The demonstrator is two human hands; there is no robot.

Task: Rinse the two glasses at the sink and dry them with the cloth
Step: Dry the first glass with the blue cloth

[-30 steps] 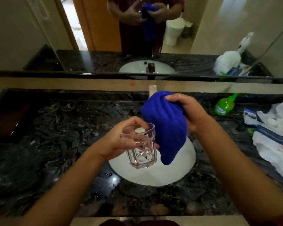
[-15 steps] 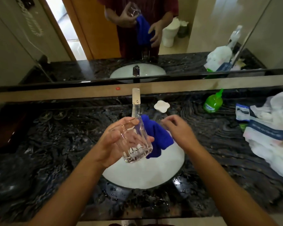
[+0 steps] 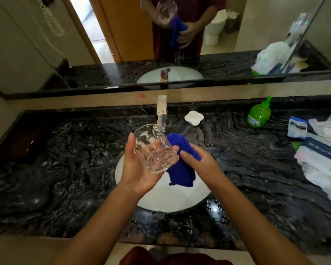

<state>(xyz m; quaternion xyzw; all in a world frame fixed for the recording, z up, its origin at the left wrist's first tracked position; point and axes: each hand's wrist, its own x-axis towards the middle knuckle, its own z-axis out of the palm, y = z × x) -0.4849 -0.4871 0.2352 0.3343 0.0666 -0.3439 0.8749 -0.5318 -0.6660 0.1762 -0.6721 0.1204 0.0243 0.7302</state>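
A clear faceted glass (image 3: 153, 150) lies tilted in my left hand (image 3: 138, 173), mouth pointing up and away, base toward my palm. My left fingers and thumb wrap round it from below. Right beside it, my right hand (image 3: 201, 163) grips a bunched blue cloth (image 3: 182, 173), which touches the glass's right side and hangs down. Both are held above the white sink basin (image 3: 172, 199). A second clear glass (image 3: 187, 131) shows only faintly on the counter right of the tap, partly hidden behind the cloth.
A metal tap (image 3: 161, 109) stands behind the basin with a white soap dish (image 3: 194, 117) to its right. A green soap bottle (image 3: 258, 115) and white plastic bags (image 3: 323, 155) occupy the right of the black marble counter (image 3: 65, 169). A mirror runs along the back.
My left hand turned the glass over into my palm and raised it. My right hand lowered the cloth from above the glass to its right side.
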